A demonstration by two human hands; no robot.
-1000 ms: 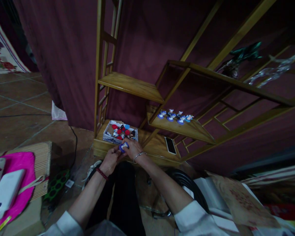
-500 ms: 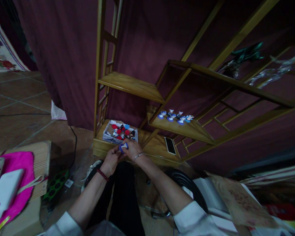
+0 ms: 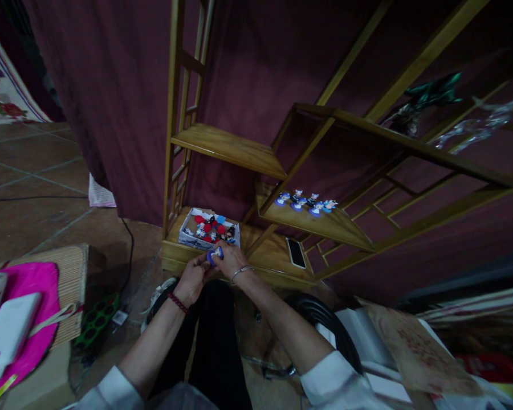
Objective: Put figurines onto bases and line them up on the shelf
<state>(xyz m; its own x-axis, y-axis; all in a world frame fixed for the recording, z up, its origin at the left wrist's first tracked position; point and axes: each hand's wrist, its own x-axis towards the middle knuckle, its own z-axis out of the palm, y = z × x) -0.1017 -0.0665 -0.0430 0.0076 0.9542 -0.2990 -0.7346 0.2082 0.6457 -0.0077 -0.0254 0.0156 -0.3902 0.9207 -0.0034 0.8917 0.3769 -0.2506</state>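
One white power bank (image 3: pixel 11 330) lies on a pink cloth (image 3: pixel 49 285), well to the left of the open box (image 3: pixel 188 241); the soft cloth probably spares its casing. Nearer, just in front of the box, the left hand (image 3: pixel 192 277) grips a small purple-based figure (image 3: pixel 214 257) from the near left side, seemingly to steady it. Beyond the hands stands the box itself, its low walls likely there to stop the jumble of red, blue, black and white pieces (image 3: pixel 208 228) from scattering. The figure sits at the box's near edge, pinched between both sets of fingers, so the hands are together on it; its finer features are too small to tell. The right hand (image 3: pixel 231 259) closes over it from the other side and overlaps the box's front right corner in view; whether it touches the cardboard I cannot tell. Farther right of the box, on the same wooden board (image 3: pixel 267 260), a dark-screened phone (image 3: pixel 296 253) lies flat, perhaps to keep it clear of the handling. Above and right of the box, similar figures (image 3: pixel 298 204) stand upright and close together on a raised shelf (image 3: pixel 325 228), their flat bases presumably keeping them stable.
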